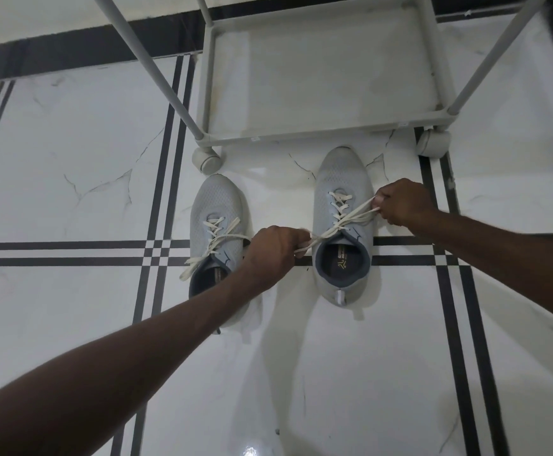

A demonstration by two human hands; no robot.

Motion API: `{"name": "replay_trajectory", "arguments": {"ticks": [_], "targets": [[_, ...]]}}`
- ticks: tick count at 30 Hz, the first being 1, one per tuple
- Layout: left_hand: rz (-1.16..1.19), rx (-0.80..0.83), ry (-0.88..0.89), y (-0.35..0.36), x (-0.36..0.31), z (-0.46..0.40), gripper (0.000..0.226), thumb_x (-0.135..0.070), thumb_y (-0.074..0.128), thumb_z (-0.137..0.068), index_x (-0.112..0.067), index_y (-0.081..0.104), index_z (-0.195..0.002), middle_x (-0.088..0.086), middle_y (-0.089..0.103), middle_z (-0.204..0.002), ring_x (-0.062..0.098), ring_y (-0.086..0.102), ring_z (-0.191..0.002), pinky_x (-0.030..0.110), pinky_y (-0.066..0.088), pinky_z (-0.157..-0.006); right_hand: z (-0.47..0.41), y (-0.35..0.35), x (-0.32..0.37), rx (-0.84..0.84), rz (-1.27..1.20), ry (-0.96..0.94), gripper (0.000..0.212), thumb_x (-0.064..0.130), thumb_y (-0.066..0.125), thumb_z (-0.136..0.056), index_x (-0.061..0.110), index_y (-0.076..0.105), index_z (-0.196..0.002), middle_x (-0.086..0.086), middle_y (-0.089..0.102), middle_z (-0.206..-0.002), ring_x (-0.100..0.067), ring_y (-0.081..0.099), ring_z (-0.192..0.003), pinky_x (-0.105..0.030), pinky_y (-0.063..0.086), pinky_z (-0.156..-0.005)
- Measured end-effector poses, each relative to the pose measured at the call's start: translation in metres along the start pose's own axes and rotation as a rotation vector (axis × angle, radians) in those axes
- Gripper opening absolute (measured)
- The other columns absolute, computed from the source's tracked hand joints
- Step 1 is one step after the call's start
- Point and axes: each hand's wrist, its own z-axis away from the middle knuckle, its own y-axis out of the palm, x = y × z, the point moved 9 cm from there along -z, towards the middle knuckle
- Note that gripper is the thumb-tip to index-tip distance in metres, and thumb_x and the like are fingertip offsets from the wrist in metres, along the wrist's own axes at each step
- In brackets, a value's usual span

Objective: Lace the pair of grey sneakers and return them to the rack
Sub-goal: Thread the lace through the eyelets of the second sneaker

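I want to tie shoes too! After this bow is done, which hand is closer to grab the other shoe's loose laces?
Probably the left hand. It sits right beside the left sneaker, whose laces hang untied; the right hand is beyond the right sneaker.

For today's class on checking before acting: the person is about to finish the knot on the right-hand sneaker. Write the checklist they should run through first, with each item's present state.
1. Both lace ends held: left hand and right hand each grip part of the lace of the right-hand sneaker. Ok.
2. Lace pulled taut across the tongue: ok.
3. Knot or bow completed: cannot tell; the strands cross but the form is unclear.
4. Left-hand sneaker tied: not ok; its lace ends lie loose.
5. Bottom shelf of the rack free to take the pair: ok.
6. Both sneakers upright on the floor: ok.
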Motion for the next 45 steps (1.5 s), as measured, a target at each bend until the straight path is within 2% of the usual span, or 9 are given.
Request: {"name": "replay_trajectory", "arguments": {"ticks": [9,14,20,26,31,34,37,41,45], "targets": [[0.218,0.036,-0.113,0.014,0.016,0.009,0.015,-0.006,0.060,-0.087,-0.011,0.066,-0.075,0.009,0.068,-0.070,0.032,0.063,-0.069,0.038,0.051,-0.069,0.005,0.006,-0.013,0.048,-0.142,0.171,0.019,0.009,0.060,-0.091,0.004,0.074,-0.078,-0.016,0.064,-0.066,-0.020,0.053,-0.048,-0.023,0.042,-0.046],[0.352,0.008,-0.170,0.006,0.023,0.012,0.039,-0.002,0.054,-0.086,-0.027,0.051,-0.057,-0.013,0.050,-0.050,0.004,0.047,-0.048,0.028,0.042,-0.058,0.006,-0.001,0.003,-0.009,-0.073,0.066,0.020,0.009,0.059,-0.090,0.001,0.075,-0.080,-0.015,0.066,-0.066,-0.023,0.057,-0.054,-0.030,0.049,-0.054],[0.277,-0.048,-0.080,-0.026,0.011,0.006,0.017,-0.020,0.056,-0.096,-0.012,0.068,-0.086,0.000,0.067,-0.067,0.017,0.065,-0.064,0.033,0.054,-0.064,0.025,-0.008,0.041,0.072,0.035,-0.111,0.017,0.017,0.062,-0.091,0.001,0.068,-0.090,-0.015,0.072,-0.071,-0.030,0.071,-0.059,-0.038,0.060,-0.060],[0.148,-0.243,-0.293,-0.081,0.064,0.038,0.028,-0.027,0.063,-0.092,-0.013,0.065,-0.117,0.007,0.072,-0.108,0.023,0.068,-0.091,0.036,0.055,-0.081,0.077,0.012,0.021,0.208,-0.138,0.148,0.058,0.059,0.074,-0.073,0.014,0.056,-0.103,-0.003,0.070,-0.089,-0.028,0.074,-0.070,-0.042,0.062,-0.075],[0.110,0.115,-0.645,-0.056,0.131,0.084,0.083,-0.047,0.082,-0.072,0.000,0.048,-0.132,0.021,0.060,-0.122,0.037,0.060,-0.109,0.046,0.051,-0.093,0.088,0.043,0.025,0.286,-0.046,0.107,0.094,0.059,0.086,-0.055,0.017,0.045,-0.129,-0.002,0.064,-0.114,-0.024,0.065,-0.102,-0.038,0.056,-0.081],[0.449,0.240,-0.703,-0.034,0.147,0.100,0.097,-0.051,0.088,-0.051,-0.006,0.051,-0.128,0.012,0.062,-0.117,0.030,0.064,-0.106,0.045,0.059,-0.084,0.086,0.047,0.034,0.219,0.082,0.040,0.087,0.042,0.085,-0.065,0.013,0.041,-0.135,-0.008,0.064,-0.119,-0.029,0.062,-0.106,-0.030,0.046,-0.078],[0.422,0.155,-0.678,-0.029,0.155,0.103,0.076,-0.026,0.092,-0.063,-0.012,0.054,-0.127,0.007,0.064,-0.112,0.025,0.064,-0.101,0.024,0.051,-0.065,0.085,0.056,0.048,0.191,0.134,-0.006,0.081,0.028,0.080,-0.069,0.012,0.038,-0.136,-0.011,0.066,-0.115,-0.034,0.063,-0.104,-0.032,0.048,-0.079],[0.415,-0.003,-0.633,-0.021,0.140,0.098,0.059,-0.020,0.083,-0.066,-0.010,0.057,-0.118,0.003,0.064,-0.100,0.026,0.063,-0.093,0.024,0.043,-0.062,0.086,0.075,0.063,0.231,0.132,-0.019,0.068,0.022,0.078,-0.069,0.008,0.045,-0.127,-0.009,0.067,-0.107,-0.033,0.063,-0.100,-0.041,0.053,-0.085],[0.480,-0.063,-0.638,-0.012,0.132,0.098,0.056,-0.024,0.077,-0.061,-0.011,0.058,-0.112,0.007,0.067,-0.099,0.027,0.066,-0.088,0.037,0.057,-0.073,0.091,0.087,0.068,0.282,0.079,0.011,0.024,0.019,0.079,-0.070,0.013,0.056,-0.076,-0.002,0.058,-0.076,-0.022,0.056,-0.075,-0.028,0.041,-0.054]]}}
